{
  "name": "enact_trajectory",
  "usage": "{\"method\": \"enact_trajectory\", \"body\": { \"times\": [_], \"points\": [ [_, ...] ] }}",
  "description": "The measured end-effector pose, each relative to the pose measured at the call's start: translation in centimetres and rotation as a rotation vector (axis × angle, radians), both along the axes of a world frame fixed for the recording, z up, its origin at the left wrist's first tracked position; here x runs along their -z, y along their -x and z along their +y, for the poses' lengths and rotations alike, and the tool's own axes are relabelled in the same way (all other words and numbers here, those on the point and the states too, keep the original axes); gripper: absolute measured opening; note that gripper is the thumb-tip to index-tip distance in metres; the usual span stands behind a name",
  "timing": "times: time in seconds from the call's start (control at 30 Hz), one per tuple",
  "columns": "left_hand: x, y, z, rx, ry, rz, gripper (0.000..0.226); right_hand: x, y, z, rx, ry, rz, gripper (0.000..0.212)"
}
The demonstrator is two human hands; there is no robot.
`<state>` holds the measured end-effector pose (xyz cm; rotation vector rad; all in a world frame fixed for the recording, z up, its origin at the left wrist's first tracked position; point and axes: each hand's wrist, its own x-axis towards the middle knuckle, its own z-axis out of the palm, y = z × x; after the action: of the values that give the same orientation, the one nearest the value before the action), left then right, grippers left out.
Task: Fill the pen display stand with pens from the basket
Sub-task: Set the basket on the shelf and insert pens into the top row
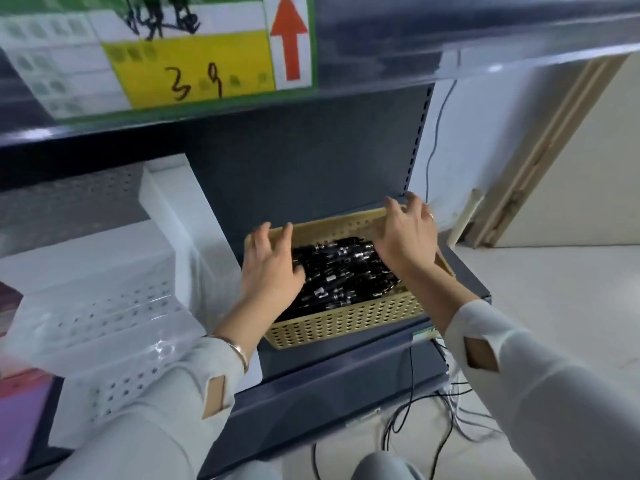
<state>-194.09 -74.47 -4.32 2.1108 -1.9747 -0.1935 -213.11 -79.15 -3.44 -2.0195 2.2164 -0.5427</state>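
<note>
A tan perforated basket (pixel 346 323) sits on the dark shelf, heaped with several black pens (pixel 341 271). My left hand (pixel 270 268) reaches over the basket's left rim with fingers spread, thumb down among the pens, holding nothing. My right hand (pixel 407 233) hovers over the basket's far right corner, fingers spread and relaxed, touching or just above the rim. A white stepped pen display stand (pixel 114 306) with rows of small holes stands to the left of the basket; no pens are visible in it.
A shelf edge with a yellow-green price label (pixel 187 64) hangs overhead. The dark shelf deck (pixel 332 372) juts out below the basket. Cables (pixel 446 403) trail on the floor at the right, near a door frame (pixel 540 161). Purple items (pixel 20 410) lie far left.
</note>
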Motion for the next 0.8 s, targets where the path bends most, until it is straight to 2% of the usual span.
{"method": "enact_trajectory", "body": {
  "times": [0.07, 0.13, 0.2, 0.3, 0.4, 0.53, 0.67, 0.8],
  "points": [
    [1.3, 0.4, -0.5, 0.163, -0.019, -0.064, 0.062, 0.4, -2.0, -0.2, -0.216, 0.045, -0.059, 0.043],
    [2.6, 0.6, -0.8, 0.225, -0.097, -0.04, 0.06, 1.5, -3.5, -0.5, -0.414, -0.087, -0.089, 0.036],
    [3.3, 0.5, -1.2, 0.239, -0.172, 0.007, 0.061, 2.8, -4.1, -0.5, -0.508, -0.168, -0.068, 0.029],
    [3.4, 0.6, -1.3, 0.268, -0.223, 0.003, 0.059, 3.6, -4.4, -0.3, -0.522, -0.167, -0.057, 0.031],
    [3.3, 0.7, -0.9, 0.282, -0.192, 0.004, 0.055, 3.8, -4.5, 0.2, -0.507, -0.155, 0.032, 0.033],
    [2.8, 0.9, 0.6, 0.275, -0.16, 0.01, 0.049, 3.7, -4.2, 1.6, -0.5, -0.139, 0.046, 0.037],
    [2.2, 0.7, 1.2, 0.257, -0.142, 0.027, 0.04, 2.8, -4.2, 2.1, -0.552, -0.202, 0.093, 0.034],
    [2.4, 0.7, 1.3, 0.249, -0.12, 0.041, 0.034, 2.9, -4.7, 1.8, -0.569, -0.178, 0.113, 0.03]
  ]
}}
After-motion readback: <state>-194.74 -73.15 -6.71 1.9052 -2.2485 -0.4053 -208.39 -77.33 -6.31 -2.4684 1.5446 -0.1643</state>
